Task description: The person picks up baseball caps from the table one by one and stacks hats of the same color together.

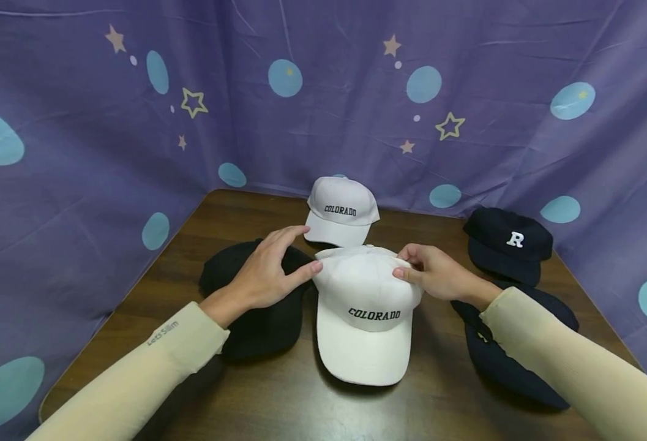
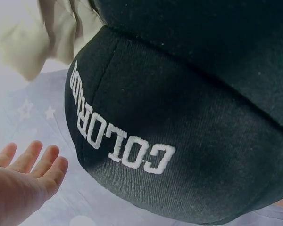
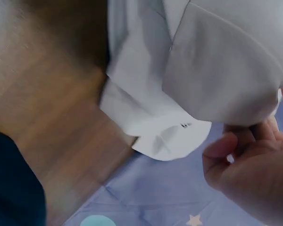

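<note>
- Pale sleeves (image 1: 130, 373) lie nearest, either side of the front white cap (image 1: 364, 355) on the table (image 1: 345, 422).
- Right hand (image 1: 439, 272) pinches its crown (image 1: 375, 275); left hand (image 1: 265, 269), beside it, has fingers (image 2: 60, 168) spread wide.
- Left of it, a black cap (image 1: 270, 334), whose white lettering (image 2: 120, 144) only the left wrist view shows.

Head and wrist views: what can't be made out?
Head: emblem on navy cap, too small; right sleeve hides part of that cap.
Left wrist: brim of the black cap, cut off by top and right edges.
Right wrist: some fingertips of the right hand, hidden by the white cap.
Right wrist: most of a dark cap, cut off by left and bottom edges.
</note>
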Action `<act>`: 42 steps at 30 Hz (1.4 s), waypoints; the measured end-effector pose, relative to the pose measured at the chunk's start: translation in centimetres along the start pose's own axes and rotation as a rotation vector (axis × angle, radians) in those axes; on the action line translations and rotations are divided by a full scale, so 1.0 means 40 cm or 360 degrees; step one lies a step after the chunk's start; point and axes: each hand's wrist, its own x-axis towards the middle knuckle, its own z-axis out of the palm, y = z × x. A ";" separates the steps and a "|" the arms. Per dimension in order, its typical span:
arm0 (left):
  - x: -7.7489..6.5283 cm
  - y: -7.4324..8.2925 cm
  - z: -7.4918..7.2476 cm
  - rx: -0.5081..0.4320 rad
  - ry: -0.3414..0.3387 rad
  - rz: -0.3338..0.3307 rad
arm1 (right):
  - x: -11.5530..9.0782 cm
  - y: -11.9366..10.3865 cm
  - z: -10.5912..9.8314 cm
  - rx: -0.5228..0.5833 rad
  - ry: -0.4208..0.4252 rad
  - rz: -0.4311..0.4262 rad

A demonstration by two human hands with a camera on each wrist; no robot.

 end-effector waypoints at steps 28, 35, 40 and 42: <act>0.001 -0.003 0.011 0.0016 0.0028 0.0040 | 0.007 0.029 0.051 -0.0516 0.0615 -0.0238; 0.002 -0.005 0.015 0.0024 0.0024 0.0045 | -0.006 -0.015 0.073 -0.0668 0.0835 -0.0620; 0.001 -0.001 0.014 0.0028 0.0024 0.0043 | -0.014 -0.038 0.115 -0.0957 0.0679 -0.0717; 0.001 -0.001 0.014 0.0030 0.0021 0.0043 | -0.014 -0.038 0.131 -0.1033 0.0600 -0.0660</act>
